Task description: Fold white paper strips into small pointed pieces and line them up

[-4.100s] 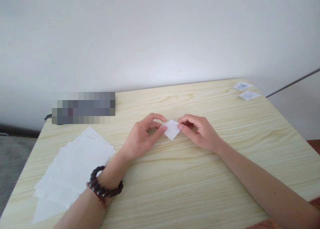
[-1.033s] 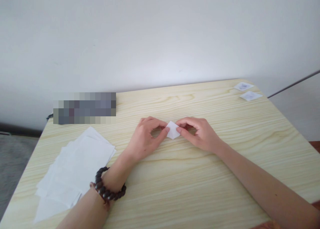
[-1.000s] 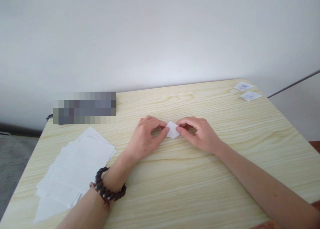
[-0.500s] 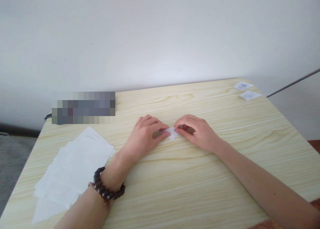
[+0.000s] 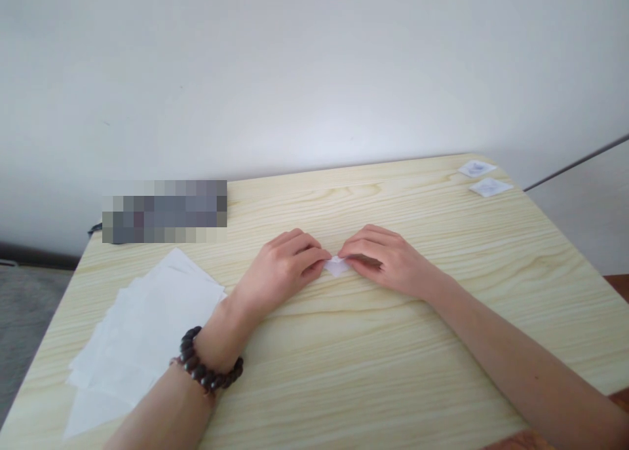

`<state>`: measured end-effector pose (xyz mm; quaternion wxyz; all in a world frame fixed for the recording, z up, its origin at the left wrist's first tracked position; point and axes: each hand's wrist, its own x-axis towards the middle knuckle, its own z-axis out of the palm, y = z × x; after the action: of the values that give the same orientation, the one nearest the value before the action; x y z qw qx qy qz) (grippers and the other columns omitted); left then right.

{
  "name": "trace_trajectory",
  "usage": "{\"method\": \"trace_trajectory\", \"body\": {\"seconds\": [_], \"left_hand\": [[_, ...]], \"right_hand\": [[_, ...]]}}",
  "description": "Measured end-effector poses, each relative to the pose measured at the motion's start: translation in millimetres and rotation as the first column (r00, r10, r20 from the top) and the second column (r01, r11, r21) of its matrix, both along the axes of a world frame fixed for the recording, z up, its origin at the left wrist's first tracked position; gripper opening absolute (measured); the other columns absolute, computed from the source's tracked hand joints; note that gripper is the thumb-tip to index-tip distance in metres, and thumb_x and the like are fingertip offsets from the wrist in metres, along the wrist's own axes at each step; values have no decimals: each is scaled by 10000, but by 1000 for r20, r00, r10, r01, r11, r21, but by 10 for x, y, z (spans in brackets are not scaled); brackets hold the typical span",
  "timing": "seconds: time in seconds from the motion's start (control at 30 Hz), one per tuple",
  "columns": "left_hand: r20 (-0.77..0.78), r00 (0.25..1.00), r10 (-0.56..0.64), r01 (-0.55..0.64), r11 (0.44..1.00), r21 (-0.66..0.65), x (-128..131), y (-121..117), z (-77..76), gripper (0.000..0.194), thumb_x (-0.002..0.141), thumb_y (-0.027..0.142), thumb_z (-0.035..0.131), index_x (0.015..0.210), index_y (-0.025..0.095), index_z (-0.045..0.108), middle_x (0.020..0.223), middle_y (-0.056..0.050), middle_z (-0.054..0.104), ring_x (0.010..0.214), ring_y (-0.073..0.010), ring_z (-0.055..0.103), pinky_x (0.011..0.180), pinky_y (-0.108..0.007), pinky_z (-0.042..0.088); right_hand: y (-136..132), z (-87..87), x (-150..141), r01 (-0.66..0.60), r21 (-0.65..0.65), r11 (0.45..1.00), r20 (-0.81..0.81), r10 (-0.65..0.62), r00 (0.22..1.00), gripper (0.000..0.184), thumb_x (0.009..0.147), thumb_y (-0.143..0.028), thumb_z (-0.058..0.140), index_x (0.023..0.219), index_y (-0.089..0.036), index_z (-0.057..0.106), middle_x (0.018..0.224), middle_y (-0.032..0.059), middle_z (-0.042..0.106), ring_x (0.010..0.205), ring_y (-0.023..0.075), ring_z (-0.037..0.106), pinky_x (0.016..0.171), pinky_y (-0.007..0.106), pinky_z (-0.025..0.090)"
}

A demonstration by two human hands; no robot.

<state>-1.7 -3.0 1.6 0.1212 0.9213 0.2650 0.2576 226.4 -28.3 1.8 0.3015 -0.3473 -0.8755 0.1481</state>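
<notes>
Head view, from a single camera worn on the person's head. The camera looks forward and obliquely down across the wooden tabletop [image 5: 417, 345] toward a pale wall [image 5: 314, 76], which fills the upper part of the frame. The viewpoint lies above the near side of the tabletop, close enough that the left forearm [image 5: 170, 407] and right forearm [image 5: 521, 365] run in from the lower edges. The left hand [image 5: 282, 266] and right hand [image 5: 388, 260] appear near mid-frame, at moderate range.

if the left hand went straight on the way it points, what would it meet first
Likely the bare right hand, its fingertips just across the small folded white paper that the left hand holds; exact depth is unclear.
</notes>
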Motion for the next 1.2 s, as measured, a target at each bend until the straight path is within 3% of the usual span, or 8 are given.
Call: {"method": "trace_trajectory", "body": {"seconds": [0.2, 0.43, 0.57, 0.77, 1.0, 1.2], "left_hand": [[-53, 998, 13, -9, 997, 76, -7, -16, 37, 187, 926, 203, 534, 901, 166, 715, 765, -46, 620, 713, -141, 559, 632, -249, 448], [-51, 997, 64, -63, 998, 32, -12, -10, 24, 188, 905, 187, 546, 900, 184, 734, 763, -42, 623, 701, -134, 559, 647, -250, 451], [-7, 999, 31, -31, 999, -11, -47, 15, 38, 185, 907, 193, 559, 940, 207, 740, 793, -38, 650, 723, -127, 581, 652, -240, 461], [-35, 997, -63, 64, 997, 34, -97, 44, 90, 181, 894, 147, 565, 952, 201, 728, 877, -49, 698, 792, -140, 613, 686, -253, 489], [-83, 995, -46, 52, 997, 64, -104, 34, 97, 165, 887, 140, 555, 939, 184, 706, 900, -45, 709, 808, -149, 624, 695, -263, 498], [-141, 990, 17, -8, 998, 64, -78, -18, 171, 203, 785, 110, 555, 849, 212, 719, 884, -34, 690, 817, -173, 606, 669, -281, 481]], "right_hand": [[8, -21, 0, -18, -26, 1000, -46, 17, 999, 100, 898, -193, 593, 958, -201, 672, 930, 50, 693, 864, 158, 610, 814, 317, 509], [-30, -38, -41, 65, -93, 994, -25, -68, 997, 177, 893, -139, 570, 1009, -219, 676, 950, 42, 684, 908, 170, 617, 843, 338, 497], [-66, -65, -54, 65, -12, 998, 0, -65, 998, 186, 908, -139, 552, 996, -222, 693, 960, 42, 688, 869, 165, 614, 802, 334, 492], [-98, -64, -46, 52, 196, 979, 145, -81, 986, 185, 924, -156, 540, 1000, -192, 705, 910, 42, 706, 883, 185, 584, 760, 343, 455], [-108, -51, -47, 38, 214, 976, 183, -78, 980, 197, 929, -175, 530, 1004, -232, 703, 910, 32, 699, 883, 179, 561, 764, 344, 430], [-118, -20, -52, 37, 213, 976, 192, -79, 978, 222, 892, -127, 529, 983, -214, 713, 924, 38, 706, 903, 201, 550, 786, 373, 426]]}}
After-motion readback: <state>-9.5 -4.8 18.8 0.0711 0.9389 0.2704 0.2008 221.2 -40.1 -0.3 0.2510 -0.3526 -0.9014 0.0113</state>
